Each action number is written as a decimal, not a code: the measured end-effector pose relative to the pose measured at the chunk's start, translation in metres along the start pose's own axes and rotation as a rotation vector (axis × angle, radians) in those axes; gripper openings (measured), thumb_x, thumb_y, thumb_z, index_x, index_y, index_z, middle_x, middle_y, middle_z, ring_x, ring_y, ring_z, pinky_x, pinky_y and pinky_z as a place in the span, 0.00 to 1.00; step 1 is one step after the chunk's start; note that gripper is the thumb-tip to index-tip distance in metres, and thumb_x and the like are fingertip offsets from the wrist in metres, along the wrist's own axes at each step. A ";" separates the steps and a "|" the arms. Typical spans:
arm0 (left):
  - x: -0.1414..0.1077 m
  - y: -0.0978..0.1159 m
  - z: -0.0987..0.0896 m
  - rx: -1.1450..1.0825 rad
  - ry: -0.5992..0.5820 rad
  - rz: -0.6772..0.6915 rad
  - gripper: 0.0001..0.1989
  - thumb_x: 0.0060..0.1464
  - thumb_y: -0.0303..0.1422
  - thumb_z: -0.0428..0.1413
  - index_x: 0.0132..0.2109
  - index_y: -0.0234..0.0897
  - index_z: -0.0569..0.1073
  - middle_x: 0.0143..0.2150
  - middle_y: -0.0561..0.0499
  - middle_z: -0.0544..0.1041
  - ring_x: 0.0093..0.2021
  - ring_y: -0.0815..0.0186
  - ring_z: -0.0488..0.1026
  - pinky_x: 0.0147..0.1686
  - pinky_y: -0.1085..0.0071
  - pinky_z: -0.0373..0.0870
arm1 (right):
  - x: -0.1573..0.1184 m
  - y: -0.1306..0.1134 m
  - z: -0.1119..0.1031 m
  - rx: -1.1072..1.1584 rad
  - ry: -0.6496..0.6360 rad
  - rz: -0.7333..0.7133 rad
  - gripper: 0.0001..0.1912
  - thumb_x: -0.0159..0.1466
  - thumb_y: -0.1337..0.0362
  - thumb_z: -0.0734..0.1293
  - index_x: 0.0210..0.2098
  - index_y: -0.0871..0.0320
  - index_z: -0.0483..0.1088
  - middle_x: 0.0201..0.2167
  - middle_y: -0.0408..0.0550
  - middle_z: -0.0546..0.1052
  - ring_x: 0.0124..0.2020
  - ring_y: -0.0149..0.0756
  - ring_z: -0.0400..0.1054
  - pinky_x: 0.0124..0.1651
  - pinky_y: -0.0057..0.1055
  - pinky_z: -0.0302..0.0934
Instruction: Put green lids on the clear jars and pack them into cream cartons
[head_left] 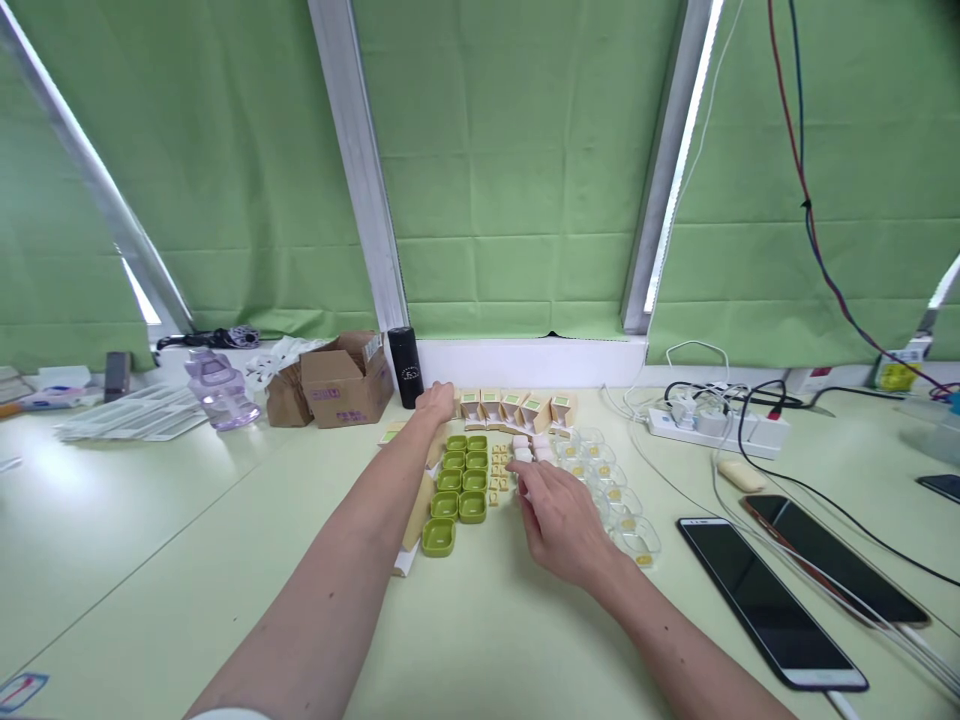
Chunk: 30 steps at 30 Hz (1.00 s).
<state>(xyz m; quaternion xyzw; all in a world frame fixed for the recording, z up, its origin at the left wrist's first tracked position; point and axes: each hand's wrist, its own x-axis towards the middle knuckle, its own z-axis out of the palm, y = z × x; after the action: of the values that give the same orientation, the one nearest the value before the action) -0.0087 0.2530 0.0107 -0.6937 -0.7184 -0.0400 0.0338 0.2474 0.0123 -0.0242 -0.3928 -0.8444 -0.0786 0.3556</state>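
My left hand [436, 402] reaches far forward to the left end of a row of small cream boxes with green labels [511, 408]; its fingertips are too small to make out. My right hand [559, 515] is bent over the white and pink blocks [523, 448], fingers curled; whether it holds something is hidden. Left of it lie small yellow pieces [499, 470], and beyond them two columns of green square cups [439, 537]. Clear plastic cups with yellow bits [636, 540] stand to the right. Flat tan packs [418, 512] lie beside the green cups, partly behind my left forearm.
A black bottle [406, 368], a cardboard box [347, 382] and a purple bottle [220, 390] stand at the back left. Two phones [772, 605] with cables and a power strip [716, 430] are on the right of the table [225, 560].
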 end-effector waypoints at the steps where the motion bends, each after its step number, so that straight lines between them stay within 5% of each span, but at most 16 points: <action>1: 0.000 -0.001 0.000 -0.006 0.001 0.004 0.19 0.68 0.39 0.60 0.61 0.36 0.73 0.60 0.42 0.75 0.55 0.55 0.77 0.53 0.53 0.79 | 0.000 0.000 0.000 0.000 0.001 -0.002 0.25 0.63 0.76 0.62 0.59 0.57 0.62 0.44 0.53 0.80 0.40 0.44 0.72 0.40 0.37 0.60; 12: -0.018 -0.019 -0.015 -0.083 0.071 0.036 0.22 0.68 0.39 0.60 0.64 0.37 0.71 0.63 0.41 0.74 0.57 0.54 0.76 0.56 0.52 0.77 | -0.003 -0.003 0.005 -0.007 -0.049 -0.044 0.16 0.63 0.76 0.63 0.49 0.56 0.69 0.38 0.50 0.79 0.38 0.43 0.69 0.39 0.37 0.54; 18: -0.039 -0.024 -0.042 -0.170 0.198 0.067 0.28 0.60 0.26 0.60 0.67 0.41 0.70 0.67 0.41 0.74 0.65 0.51 0.73 0.62 0.63 0.70 | -0.007 -0.008 0.007 -0.001 -0.081 -0.091 0.08 0.62 0.75 0.64 0.36 0.56 0.70 0.31 0.48 0.77 0.34 0.41 0.66 0.37 0.36 0.50; 25: -0.115 0.014 -0.072 -0.350 0.414 0.251 0.21 0.67 0.28 0.52 0.64 0.41 0.73 0.59 0.46 0.81 0.57 0.56 0.78 0.62 0.60 0.73 | -0.010 -0.021 0.008 0.007 -0.247 -0.104 0.06 0.62 0.73 0.65 0.33 0.57 0.70 0.27 0.46 0.76 0.28 0.35 0.63 0.32 0.36 0.40; 30: -0.178 0.037 -0.069 -0.560 0.635 0.444 0.16 0.66 0.28 0.53 0.57 0.41 0.78 0.54 0.48 0.84 0.53 0.55 0.81 0.58 0.55 0.76 | -0.014 -0.029 0.010 0.062 -0.371 -0.112 0.05 0.64 0.70 0.65 0.31 0.57 0.69 0.28 0.45 0.77 0.27 0.33 0.64 0.31 0.35 0.36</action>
<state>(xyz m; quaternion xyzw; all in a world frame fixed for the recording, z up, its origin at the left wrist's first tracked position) 0.0345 0.0700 0.0615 -0.7662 -0.4686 -0.4339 0.0712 0.2273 -0.0115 -0.0363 -0.3418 -0.9181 0.0016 0.2007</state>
